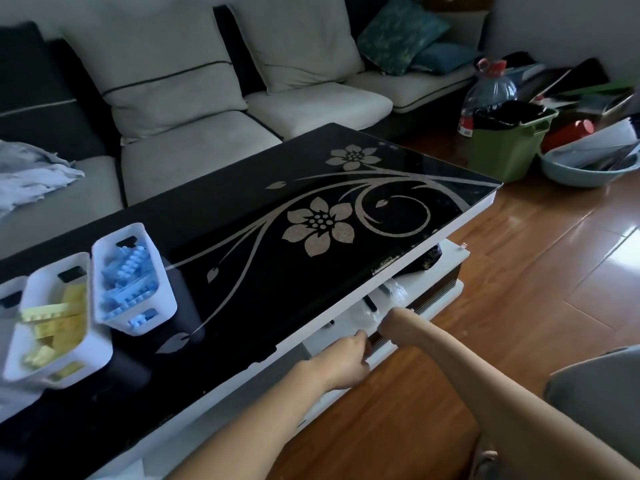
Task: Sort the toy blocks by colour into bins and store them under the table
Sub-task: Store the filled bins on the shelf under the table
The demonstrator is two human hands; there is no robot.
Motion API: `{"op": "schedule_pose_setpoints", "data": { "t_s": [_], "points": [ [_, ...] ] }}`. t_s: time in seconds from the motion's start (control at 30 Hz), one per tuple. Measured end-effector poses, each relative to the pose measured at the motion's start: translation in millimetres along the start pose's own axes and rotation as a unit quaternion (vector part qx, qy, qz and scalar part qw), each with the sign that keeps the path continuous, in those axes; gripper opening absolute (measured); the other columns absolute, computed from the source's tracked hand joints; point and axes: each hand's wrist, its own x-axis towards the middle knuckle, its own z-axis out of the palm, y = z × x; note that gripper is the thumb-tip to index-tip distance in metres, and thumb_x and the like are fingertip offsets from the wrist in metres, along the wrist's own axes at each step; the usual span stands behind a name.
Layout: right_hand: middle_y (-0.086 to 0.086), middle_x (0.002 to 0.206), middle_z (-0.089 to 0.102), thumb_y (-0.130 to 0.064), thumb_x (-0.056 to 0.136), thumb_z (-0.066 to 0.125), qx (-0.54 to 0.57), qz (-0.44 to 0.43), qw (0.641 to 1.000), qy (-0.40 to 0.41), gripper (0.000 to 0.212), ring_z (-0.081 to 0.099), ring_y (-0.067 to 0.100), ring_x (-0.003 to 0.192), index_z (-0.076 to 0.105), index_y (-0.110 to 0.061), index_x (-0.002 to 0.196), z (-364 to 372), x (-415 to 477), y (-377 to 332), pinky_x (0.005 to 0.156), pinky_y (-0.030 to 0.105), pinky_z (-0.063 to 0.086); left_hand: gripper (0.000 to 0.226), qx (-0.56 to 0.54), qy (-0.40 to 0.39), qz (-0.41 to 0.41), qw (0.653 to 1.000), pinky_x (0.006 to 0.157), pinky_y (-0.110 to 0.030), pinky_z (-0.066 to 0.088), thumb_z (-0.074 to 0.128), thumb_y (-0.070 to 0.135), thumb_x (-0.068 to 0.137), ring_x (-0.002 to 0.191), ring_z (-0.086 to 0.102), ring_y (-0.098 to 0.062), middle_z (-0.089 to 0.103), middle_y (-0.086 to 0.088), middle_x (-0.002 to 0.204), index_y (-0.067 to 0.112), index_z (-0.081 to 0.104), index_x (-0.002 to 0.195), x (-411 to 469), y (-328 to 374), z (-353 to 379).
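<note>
1. Where the black glass counter with its pale flower pattern runs from 8 o'clock up to 2 o'clock in the head view, three white bins stand in a row at its 9 o'clock end.
2. The bin of blue blocks stands nearest the counter's middle. The bin of yellow blocks is just beside it toward 8 o'clock. A third bin is cut off by the frame's left edge, so its contents cannot be told.
3. All three bins rest on top of the counter, well apart from both hands.
4. The left hand reaches in at 6 o'clock, back upward. Its fingers are bent at the counter's white front rim, and whether they grip anything cannot be told.
5. The right hand lies just beside it toward 1 o'clock and goes under the same rim. Its fingers are hidden, so their state cannot be told.
6. Crumpled clear plastic lies on the white lower shelf just beyond the hands.
7. A pale sofa fills 10 to 12 o'clock. A green tub, a water bottle and a light blue basin stand on the wooden floor at 2 o'clock.
</note>
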Motion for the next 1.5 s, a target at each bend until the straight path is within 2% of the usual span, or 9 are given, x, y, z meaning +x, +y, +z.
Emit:
{"op": "schedule_pose_setpoints", "data": {
  "t_s": [0.07,0.23,0.47,0.63,0.83,0.97,1.13,1.33,1.5],
  "points": [
    [-0.001,0.055,0.043,-0.009,0.092,0.048,0.038,-0.035,0.996,0.067,0.037,0.038,0.012,0.048,0.044,-0.010,0.055,-30,-26,-14,0.048,0.022,0.038,0.022,0.014,0.058,0.065,0.996,0.082,-0.034,0.050,0.044,0.015,0.094,0.099,0.060,-0.023,0.060,-0.009,0.112,0.013,0.046,0.116,-17,11,-20],
    [-0.008,0.051,0.053,-0.029,0.090,0.053,-0.107,-0.154,0.973,0.136,0.039,0.052,0.007,0.050,0.056,-0.019,0.051,-88,-88,-58,0.047,0.019,0.039,0.010,0.021,0.208,0.181,0.961,0.061,-0.023,0.045,0.050,0.029,0.095,0.070,0.056,-0.010,0.056,0.006,0.079,0.019,0.049,0.092,-76,15,-82],
    [-0.008,0.073,0.056,-0.041,0.093,0.050,-0.118,-0.314,0.914,0.228,0.033,0.057,0.015,0.074,0.062,-0.014,0.080,-124,-136,-144,0.063,0.025,0.045,0.030,0.000,0.404,0.053,0.913,0.062,-0.030,0.043,0.060,0.034,0.089,0.061,0.050,-0.009,0.049,0.006,0.070,0.018,0.049,0.066,-155,-56,-145],
    [0.000,0.129,0.049,-0.041,0.089,0.058,-0.049,-0.389,0.901,0.184,0.043,0.055,0.017,0.109,0.052,-0.021,0.127,-121,-115,-210,0.091,0.027,0.045,0.012,0.027,0.481,-0.119,0.868,0.085,-0.027,0.038,0.065,0.024,0.085,0.098,0.055,-0.019,0.058,0.001,0.101,0.014,0.064,0.091,-198,-131,-162],
    [0.010,0.142,0.041,-0.043,0.089,0.056,0.006,-0.342,0.935,0.089,0.069,0.050,0.024,0.121,0.029,-0.014,0.145,-101,-78,-306,0.088,0.028,0.040,0.038,0.036,0.419,-0.271,0.866,0.088,-0.035,0.042,0.051,0.043,0.090,0.108,0.057,-0.028,0.064,-0.008,0.112,0.013,0.063,0.108,-232,-191,-162],
    [0.011,0.099,0.055,-0.029,0.096,0.046,0.036,-0.312,0.948,0.045,0.036,0.053,0.022,0.086,0.056,-0.001,0.115,-91,-61,-350,0.065,0.025,0.039,0.072,0.038,0.279,-0.280,0.918,0.101,-0.041,0.036,0.026,0.076,0.080,0.114,0.052,-0.021,0.061,0.002,0.113,0.021,0.063,0.106,-229,-202,-145],
    [0.007,0.075,0.046,-0.007,0.094,0.038,-0.004,-0.285,0.954,0.092,0.023,0.045,0.018,0.064,0.043,-0.006,0.071,-93,-48,-373,0.050,0.020,0.031,0.042,0.095,0.250,-0.289,0.919,0.115,-0.048,0.006,0.039,0.037,0.099,0.140,0.023,-0.019,0.034,0.001,0.149,0.023,0.044,0.139,-225,-199,-135],
    [0.002,0.066,0.044,-0.008,0.088,0.050,-0.030,-0.278,0.950,0.140,0.024,0.045,0.013,0.055,0.038,-0.010,0.067,-97,-43,-360,0.044,0.020,0.034,0.038,0.111,0.243,-0.261,0.928,0.114,-0.047,0.007,0.036,0.038,0.100,0.137,0.026,-0.015,0.039,0.006,0.145,0.019,0.056,0.127,-226,-184,-125],
    [0.000,0.059,0.054,-0.014,0.084,0.059,-0.056,-0.269,0.954,0.124,0.013,0.053,0.011,0.048,0.053,-0.007,0.074,-106,-61,-315,0.038,0.017,0.037,0.042,-0.014,0.308,-0.134,0.942,0.107,-0.037,0.029,0.039,0.048,0.096,0.111,0.048,-0.002,0.058,0.017,0.105,0.020,0.069,0.092,-232,-154,-113]
  ]
}}
